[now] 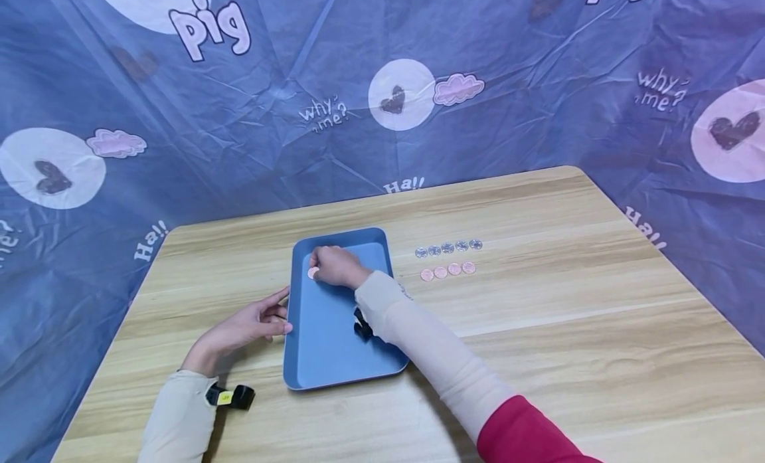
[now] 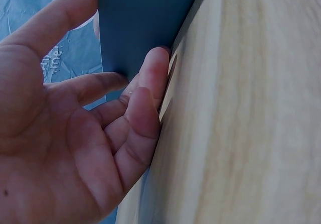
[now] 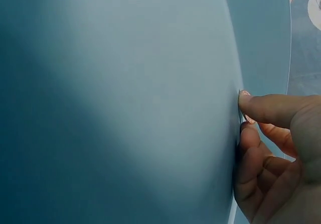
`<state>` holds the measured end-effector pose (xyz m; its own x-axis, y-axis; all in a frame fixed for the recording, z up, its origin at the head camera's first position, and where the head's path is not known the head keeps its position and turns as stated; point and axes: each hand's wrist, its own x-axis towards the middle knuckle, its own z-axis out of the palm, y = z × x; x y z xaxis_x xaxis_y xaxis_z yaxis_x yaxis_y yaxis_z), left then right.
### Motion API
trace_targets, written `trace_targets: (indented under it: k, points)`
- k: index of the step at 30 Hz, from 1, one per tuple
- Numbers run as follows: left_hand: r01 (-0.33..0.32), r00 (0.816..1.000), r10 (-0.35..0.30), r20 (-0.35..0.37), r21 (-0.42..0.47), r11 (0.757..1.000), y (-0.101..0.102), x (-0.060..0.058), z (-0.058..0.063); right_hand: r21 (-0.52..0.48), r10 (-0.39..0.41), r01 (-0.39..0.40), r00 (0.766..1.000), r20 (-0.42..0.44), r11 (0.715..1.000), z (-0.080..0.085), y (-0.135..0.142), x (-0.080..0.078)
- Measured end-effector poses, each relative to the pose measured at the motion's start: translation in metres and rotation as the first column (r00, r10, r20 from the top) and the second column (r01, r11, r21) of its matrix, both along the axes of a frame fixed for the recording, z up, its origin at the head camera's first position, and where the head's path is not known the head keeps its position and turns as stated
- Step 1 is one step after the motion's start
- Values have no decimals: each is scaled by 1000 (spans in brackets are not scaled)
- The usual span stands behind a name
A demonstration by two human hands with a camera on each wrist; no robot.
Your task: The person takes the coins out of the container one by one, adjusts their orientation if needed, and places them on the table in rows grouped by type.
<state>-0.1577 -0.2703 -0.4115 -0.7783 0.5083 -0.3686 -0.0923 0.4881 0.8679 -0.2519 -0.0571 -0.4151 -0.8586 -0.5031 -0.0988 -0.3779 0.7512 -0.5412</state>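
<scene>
A blue rectangular tray (image 1: 335, 357) lies on the wooden table. Inside it, near the far left corner, my right hand (image 1: 336, 265) pinches a copper-coloured coin (image 1: 313, 273) low at the tray floor. The right wrist view shows the thumb over the coin (image 3: 249, 119), with fingertips against the blue surface. At the tray's left side is my left hand (image 1: 254, 323), its thumb at the rim and its fingers loosely bent along the outer wall. Those fingers (image 2: 153, 73) touch the wall close to the tabletop in the left wrist view.
Right of the tray lie a row of silver coins (image 1: 447, 248) and, nearer, a row of copper-coloured coins (image 1: 455, 269). Something silvery (image 1: 405, 291) shows beside the tray's right edge, partly hidden by the right sleeve. A blue printed cloth (image 1: 335, 164) hangs behind the table (image 1: 574, 357).
</scene>
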Motion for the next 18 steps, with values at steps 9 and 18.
trace_targets:
  k: [9,18]
  points:
    - [1,1000,-1,-4,-1,1000,0,0,0,-24,5,-5,1000,-7,1000,1,3,1]
    - [-3,1000,3,-3,-2,1000,0,1,-1,-76,7,-3,999,52,997,3,5,3]
